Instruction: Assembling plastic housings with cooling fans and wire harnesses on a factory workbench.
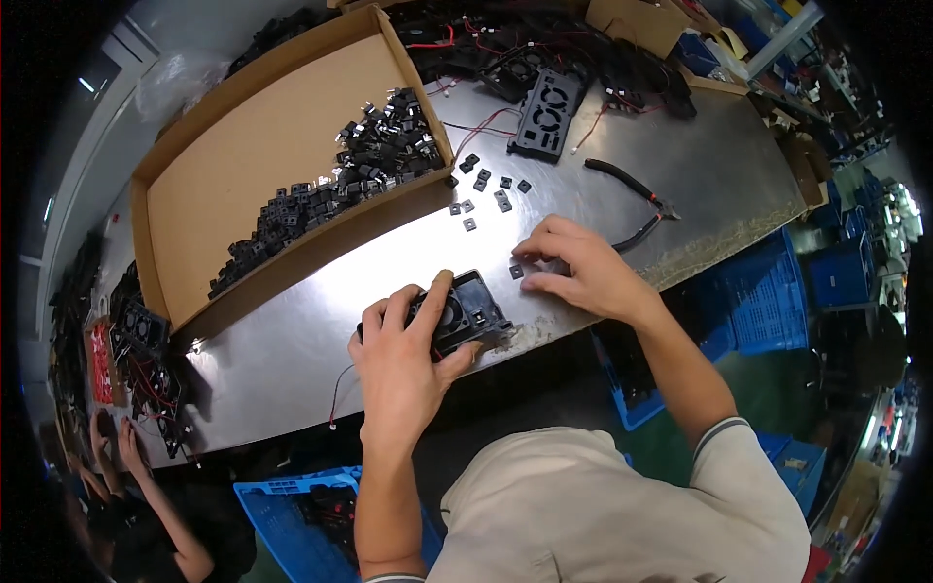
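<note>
left hand [397, 355]: fingers clasping fan case [473, 294]. right hand [588, 267]: right of fan case, beside small block [516, 272], finger grip unclear. cardboard box [253, 126] beyond fan case.

Left hand [400, 355] holds fan housing [473, 299], right hand [581, 272] at small black part [516, 272]

Left hand [400, 352] splayed, right hand [581, 269] curled

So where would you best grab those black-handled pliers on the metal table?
Probably take the pliers around both black handles, coming from the person's left: the handles spread open that way, while the metal head points right.
</note>
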`<state>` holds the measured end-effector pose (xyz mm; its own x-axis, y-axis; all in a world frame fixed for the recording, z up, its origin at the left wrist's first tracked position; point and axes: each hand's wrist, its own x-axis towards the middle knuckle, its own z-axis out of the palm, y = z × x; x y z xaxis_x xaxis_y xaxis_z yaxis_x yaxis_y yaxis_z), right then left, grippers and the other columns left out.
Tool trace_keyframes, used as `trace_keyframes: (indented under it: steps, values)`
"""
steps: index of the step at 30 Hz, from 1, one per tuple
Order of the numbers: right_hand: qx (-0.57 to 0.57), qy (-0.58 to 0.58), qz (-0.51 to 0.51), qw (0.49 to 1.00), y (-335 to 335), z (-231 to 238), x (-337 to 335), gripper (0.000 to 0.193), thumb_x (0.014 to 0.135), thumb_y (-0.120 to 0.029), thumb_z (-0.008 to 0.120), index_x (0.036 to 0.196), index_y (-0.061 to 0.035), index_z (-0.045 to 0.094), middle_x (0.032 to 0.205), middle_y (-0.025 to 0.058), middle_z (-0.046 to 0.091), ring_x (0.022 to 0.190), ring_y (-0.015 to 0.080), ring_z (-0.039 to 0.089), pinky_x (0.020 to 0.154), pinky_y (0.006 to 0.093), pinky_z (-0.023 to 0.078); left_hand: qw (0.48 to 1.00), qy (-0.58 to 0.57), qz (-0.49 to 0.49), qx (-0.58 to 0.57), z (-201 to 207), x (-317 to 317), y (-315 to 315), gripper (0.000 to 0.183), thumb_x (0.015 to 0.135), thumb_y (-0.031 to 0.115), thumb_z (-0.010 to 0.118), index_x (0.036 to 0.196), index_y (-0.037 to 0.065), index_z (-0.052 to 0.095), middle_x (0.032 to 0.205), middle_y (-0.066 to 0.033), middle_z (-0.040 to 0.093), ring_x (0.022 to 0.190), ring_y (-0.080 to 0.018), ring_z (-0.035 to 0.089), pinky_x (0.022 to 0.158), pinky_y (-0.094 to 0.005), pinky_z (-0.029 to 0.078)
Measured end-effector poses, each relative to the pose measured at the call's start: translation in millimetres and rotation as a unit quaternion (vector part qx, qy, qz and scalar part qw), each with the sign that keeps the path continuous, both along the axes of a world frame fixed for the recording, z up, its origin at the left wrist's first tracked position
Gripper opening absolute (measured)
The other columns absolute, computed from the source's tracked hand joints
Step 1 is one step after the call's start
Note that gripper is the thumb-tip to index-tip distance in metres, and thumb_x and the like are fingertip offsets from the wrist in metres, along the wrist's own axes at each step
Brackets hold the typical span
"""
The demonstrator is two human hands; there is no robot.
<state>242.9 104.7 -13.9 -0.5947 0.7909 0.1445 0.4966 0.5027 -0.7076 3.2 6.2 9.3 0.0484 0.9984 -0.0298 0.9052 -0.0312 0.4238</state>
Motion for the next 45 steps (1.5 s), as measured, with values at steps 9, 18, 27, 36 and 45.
trace_keyframes:
  steps: [9,18,27,36,45]
  values:
    - [-0.066,0.041,0.004,0.997,-13.5,29.4,-29.3,0.016,0.081,-0.007,0.072,0.096,-0.0008,0.068,0.095,0.0110,0.061,0.090,0.0276,0.060,0.078,0.0345,0.049,1.000,-0.019,0.006,0.016,-8.2,-0.8,-4.2,0.074,0.070,0.030,0.083,0.139,0.027,0.055,0.128,-0.0066,0.056,0.119,-0.0310,0.049,0.096,-0.0536,0.038]
    - [-0.013,-0.034,0.040,0.999,-32.7,28.3,-52.1,0.016,0.080,-0.006,0.073,0.095,-0.0004,0.067,0.090,0.0118,0.056,0.084,0.0304,0.059,0.072,0.0382,0.049,0.999,-0.024,0.009,0.024,-9.2,-2.1,-5.9,0.074,0.070,0.029,0.083,0.139,0.027,0.055,0.130,-0.0066,0.055,0.120,-0.0310,0.049,0.098,-0.0536,0.037]
    - [0.125,-0.089,0.042,0.987,-43.5,30.2,-48.7,0.014,0.078,-0.011,0.073,0.086,-0.0029,0.064,0.093,0.0129,0.057,0.084,0.0323,0.058,0.073,0.0429,0.049,0.999,-0.036,-0.005,0.038,-9.0,0.0,-3.3,0.074,0.070,0.031,0.083,0.138,0.024,0.057,0.127,-0.0065,0.056,0.118,-0.0301,0.049,0.097,-0.0516,0.037]
    - [0.147,-0.344,-0.100,0.922,23.9,25.1,110.8,0.108,0.065,-0.051,0.086,0.150,-0.0056,0.036,0.147,0.0248,0.039,0.136,0.0408,0.040,0.114,0.0449,0.033,0.999,-0.022,-0.016,0.035,-3.9,6.4,1.8,0.074,0.069,0.022,0.084,0.138,0.022,0.058,0.123,-0.0106,0.060,0.116,-0.0334,0.052,0.098,-0.0455,0.044]
    - [0.103,0.002,-0.183,0.978,17.7,-9.0,81.8,0.053,0.082,-0.024,0.069,0.128,-0.0001,0.058,0.110,0.0122,0.059,0.094,0.0252,0.059,0.088,0.0330,0.048,1.000,-0.016,0.010,0.021,-1.5,0.6,-1.3,0.072,0.072,0.028,0.082,0.139,0.024,0.057,0.127,-0.0080,0.058,0.118,-0.0311,0.050,0.098,-0.0490,0.040]
